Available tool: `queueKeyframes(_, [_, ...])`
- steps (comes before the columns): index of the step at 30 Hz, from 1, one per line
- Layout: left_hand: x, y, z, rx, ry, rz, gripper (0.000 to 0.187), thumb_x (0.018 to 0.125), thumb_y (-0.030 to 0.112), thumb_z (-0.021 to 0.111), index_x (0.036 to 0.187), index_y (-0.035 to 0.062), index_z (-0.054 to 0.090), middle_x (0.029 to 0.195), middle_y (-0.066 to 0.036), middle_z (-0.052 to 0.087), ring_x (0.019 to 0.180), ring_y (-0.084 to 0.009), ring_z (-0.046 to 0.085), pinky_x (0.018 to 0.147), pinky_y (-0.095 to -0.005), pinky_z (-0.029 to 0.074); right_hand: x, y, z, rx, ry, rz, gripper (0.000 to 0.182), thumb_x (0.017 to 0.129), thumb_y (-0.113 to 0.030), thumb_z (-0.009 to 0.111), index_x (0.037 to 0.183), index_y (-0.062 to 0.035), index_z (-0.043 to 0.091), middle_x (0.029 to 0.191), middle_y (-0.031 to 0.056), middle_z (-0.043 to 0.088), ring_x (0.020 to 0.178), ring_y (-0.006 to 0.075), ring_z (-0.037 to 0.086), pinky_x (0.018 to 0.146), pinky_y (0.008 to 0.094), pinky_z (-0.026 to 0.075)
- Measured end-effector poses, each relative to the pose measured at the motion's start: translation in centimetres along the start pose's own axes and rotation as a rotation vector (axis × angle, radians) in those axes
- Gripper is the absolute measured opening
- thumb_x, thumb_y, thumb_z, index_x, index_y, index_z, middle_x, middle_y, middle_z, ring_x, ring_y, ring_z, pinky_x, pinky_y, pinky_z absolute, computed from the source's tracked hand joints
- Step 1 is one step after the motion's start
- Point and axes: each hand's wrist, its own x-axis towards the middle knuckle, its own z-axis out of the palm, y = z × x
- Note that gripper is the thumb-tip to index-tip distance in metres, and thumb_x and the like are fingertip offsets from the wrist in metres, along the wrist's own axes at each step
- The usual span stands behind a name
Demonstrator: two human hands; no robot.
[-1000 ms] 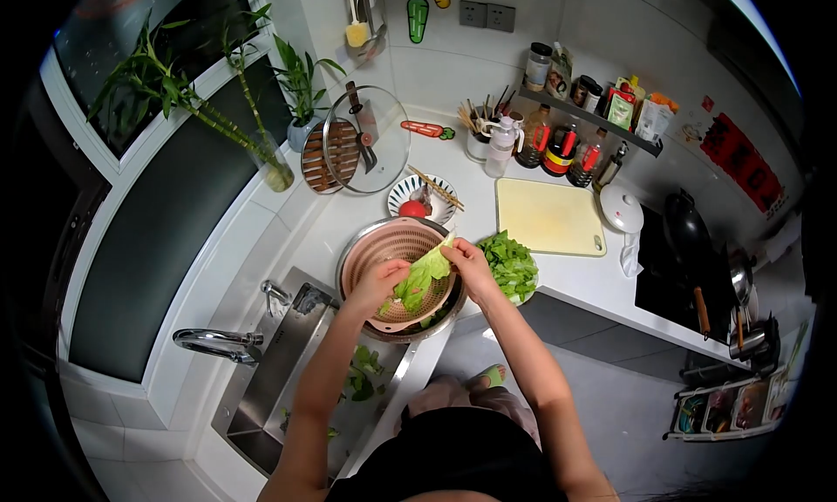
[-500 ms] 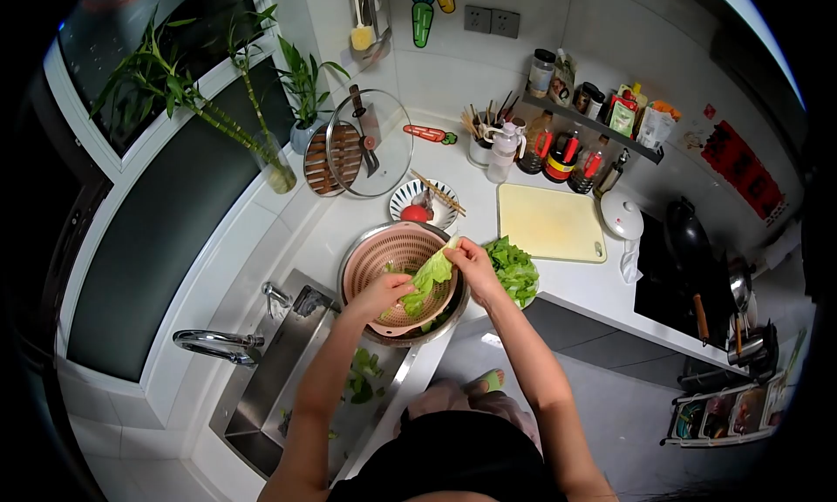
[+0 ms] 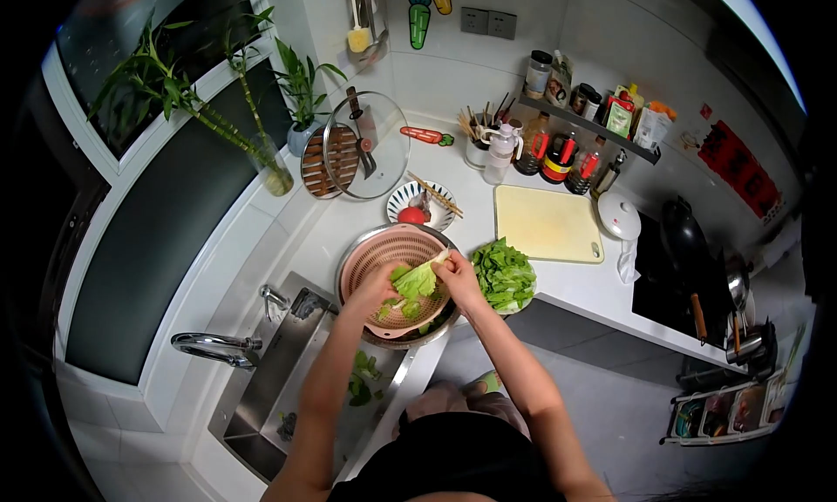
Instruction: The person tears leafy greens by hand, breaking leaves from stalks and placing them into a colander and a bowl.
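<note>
A green lettuce leaf [image 3: 417,281] is held over a pink colander [image 3: 359,260], which rests in a metal bowl [image 3: 455,321]. My right hand [image 3: 455,274] pinches the pale stem end of the leaf. My left hand [image 3: 380,288] is at its leafy side, fingers closed round the edge and partly hidden by the green. Small leaf pieces lie in the colander below. To the right of the bowl stands a plate heaped with lettuce leaves [image 3: 503,275]. Behind the bowl, a striped plate [image 3: 398,201] holds a red tomato [image 3: 411,215] and chopsticks.
The steel sink [image 3: 283,367] with leaf scraps and a faucet [image 3: 214,345] are at the left. A cutting board [image 3: 547,224] lies right of centre, with bottles [image 3: 558,159] behind it. A wok [image 3: 684,240] stands on the stove at the far right.
Both hands have moved slightly left, and the leaf is now more bunched between them. My right hand is lower, and more of the lettuce plate shows.
</note>
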Motion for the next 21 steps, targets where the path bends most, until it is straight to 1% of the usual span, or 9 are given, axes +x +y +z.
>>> queueKeyframes(3, [-2.4, 1.2, 2.6, 0.38, -0.051, 0.005, 0.037, 0.095, 0.026, 0.048, 0.122, 0.0008, 0.05, 0.104, -0.01, 0.06, 0.087, -0.014, 0.059, 0.07, -0.0267, 0.049, 0.5, 1.2, 0.0, 0.024, -0.002, -0.01, 0.004, 0.088, -0.008, 0.059, 0.088, -0.0042, 0.058, 0.065, -0.0073, 0.044, 0.059, 0.0027, 0.039, 0.055, 0.0183, 0.033])
queueKeyframes(5, [-1.1, -0.5, 1.0, 0.489, -0.335, 0.104, 0.033, 0.097, 0.026, 0.046, 0.118, 0.0017, 0.055, 0.099, -0.008, 0.062, 0.088, -0.0112, 0.058, 0.072, -0.0257, 0.047, 0.7, 1.8, -0.2, 0.0, -0.001, -0.013, 0.004, 0.088, -0.008, 0.059, 0.087, -0.0039, 0.058, 0.066, -0.0068, 0.046, 0.06, 0.0029, 0.04, 0.055, 0.0185, 0.034])
queueKeyframes(6, [-1.0, -0.6, 0.8, 0.489, -0.335, 0.104, 0.033, 0.097, 0.026, 0.046, 0.118, 0.0017, 0.055, 0.099, -0.008, 0.062, 0.088, -0.0112, 0.058, 0.072, -0.0257, 0.047, 0.7, 1.9, -0.2, -0.04, 0.001, -0.044, 0.005, 0.087, -0.008, 0.06, 0.086, -0.0033, 0.059, 0.065, -0.0063, 0.047, 0.061, 0.0032, 0.041, 0.056, 0.0188, 0.035])
queueKeyframes(8, [-0.7, -0.8, 0.5, 1.144, -0.145, 0.397, 0.028, 0.097, 0.021, 0.045, 0.113, 0.0022, 0.059, 0.094, -0.007, 0.063, 0.086, -0.0089, 0.057, 0.071, -0.0232, 0.047, 0.3, 2.3, -0.3, -0.08, 0.003, -0.074, 0.006, 0.087, -0.008, 0.06, 0.085, -0.0026, 0.059, 0.065, -0.0059, 0.048, 0.061, 0.0035, 0.042, 0.057, 0.0192, 0.036])
queueKeyframes(9, [-0.5, -0.9, 0.2, 1.143, -0.146, 0.395, 0.028, 0.097, 0.021, 0.045, 0.113, 0.0022, 0.059, 0.094, -0.007, 0.063, 0.086, -0.0089, 0.057, 0.071, -0.0232, 0.047, -0.2, 2.3, -0.4, -0.194, 0.026, -0.088, 0.006, 0.088, -0.008, 0.059, 0.086, -0.0029, 0.059, 0.068, -0.0051, 0.051, 0.063, 0.0032, 0.044, 0.059, 0.0186, 0.037])
queueKeyframes(11, [-0.1, -1.0, -0.3, 0.244, -0.162, 0.186, 0.022, 0.097, 0.019, 0.045, 0.104, 0.0035, 0.06, 0.087, -0.005, 0.061, 0.076, -0.0093, 0.057, 0.065, -0.0224, 0.046, -0.9, 3.0, 0.2, -0.191, 0.052, -0.084, 0.006, 0.089, -0.009, 0.059, 0.087, -0.0029, 0.059, 0.071, -0.0031, 0.056, 0.065, 0.0037, 0.048, 0.061, 0.0188, 0.039])
queueKeyframes(14, [-0.6, -0.9, 0.9, -0.241, -0.146, 0.145, 0.021, 0.098, 0.021, 0.042, 0.095, 0.0038, 0.055, 0.077, -0.004, 0.055, 0.06, -0.0133, 0.051, 0.054, -0.0249, 0.041, -1.8, 2.2, 2.2, 0.162, 0.051, 0.06, 0.008, 0.09, -0.012, 0.058, 0.088, -0.0041, 0.059, 0.074, 0.0003, 0.061, 0.064, 0.0063, 0.051, 0.061, 0.02, 0.04])
queueKeyframes(18, [0.5, -1.9, -1.0, -0.36, -0.352, 0.151, 0.019, 0.098, 0.022, 0.042, 0.097, 0.007, 0.053, 0.076, -0.002, 0.052, 0.059, -0.0125, 0.047, 0.051, -0.0238, 0.037, -1.9, 1.7, 1.9, 0.22, 0.031, 0.153, 0.009, 0.089, -0.012, 0.058, 0.086, -0.0045, 0.059, 0.075, 0.0006, 0.061, 0.065, 0.0065, 0.052, 0.062, 0.0203, 0.04])
queueKeyframes(21, [3.1, -2.8, -4.4, -0.503, 0.187, 0.352, 0.02, 0.097, 0.024, 0.045, 0.1, 0.0067, 0.054, 0.086, -0.001, 0.055, 0.072, -0.013, 0.052, 0.059, -0.0282, 0.041, -1.9, 2.3, 1.2, 0.161, 0.068, 0.061, 0.009, 0.087, -0.012, 0.06, 0.082, -0.0049, 0.061, 0.072, 0.0001, 0.061, 0.064, 0.0054, 0.052, 0.061, 0.0197, 0.039])
